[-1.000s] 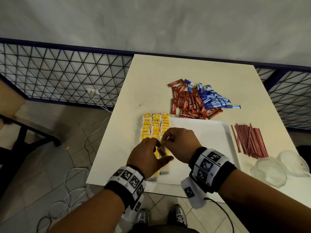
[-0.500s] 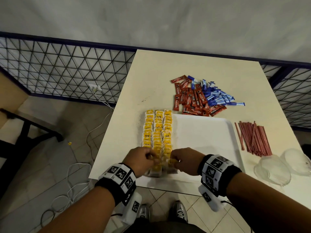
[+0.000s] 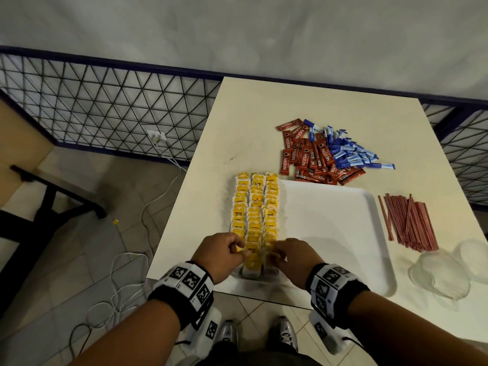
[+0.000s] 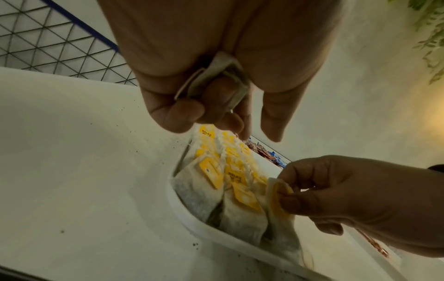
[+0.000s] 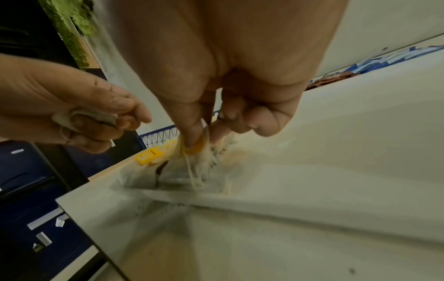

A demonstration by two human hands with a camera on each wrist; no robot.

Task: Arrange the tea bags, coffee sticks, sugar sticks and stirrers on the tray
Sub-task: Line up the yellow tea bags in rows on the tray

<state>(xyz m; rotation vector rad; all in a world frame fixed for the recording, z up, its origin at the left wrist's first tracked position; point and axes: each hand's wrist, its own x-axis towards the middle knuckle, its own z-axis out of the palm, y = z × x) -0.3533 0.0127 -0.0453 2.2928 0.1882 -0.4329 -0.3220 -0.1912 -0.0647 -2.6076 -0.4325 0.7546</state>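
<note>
Yellow-tagged tea bags (image 3: pixel 254 207) lie in three rows along the left side of the white tray (image 3: pixel 330 228). At the tray's near left corner my left hand (image 3: pixel 224 253) curls its fingers round spare tea bags (image 4: pixel 216 79). Beside it my right hand (image 3: pixel 291 256) pinches the yellow tag of a tea bag (image 4: pixel 276 197) at the near end of the right row (image 5: pixel 194 146). Red coffee sticks (image 3: pixel 309 157) and blue sugar sticks (image 3: pixel 351 154) lie in a heap beyond the tray. Red stirrers (image 3: pixel 412 220) lie to its right.
Two clear glass bowls (image 3: pixel 443 276) stand at the table's near right. The table's near edge (image 3: pixel 264 297) runs just below my hands. A wire mesh fence (image 3: pixel 105 107) and loose white cables (image 3: pixel 126 273) on the tiled floor are at the left.
Both hands have drawn back from the middle of the tea bag rows to their near end at the tray's front corner. The rows now show full length.
</note>
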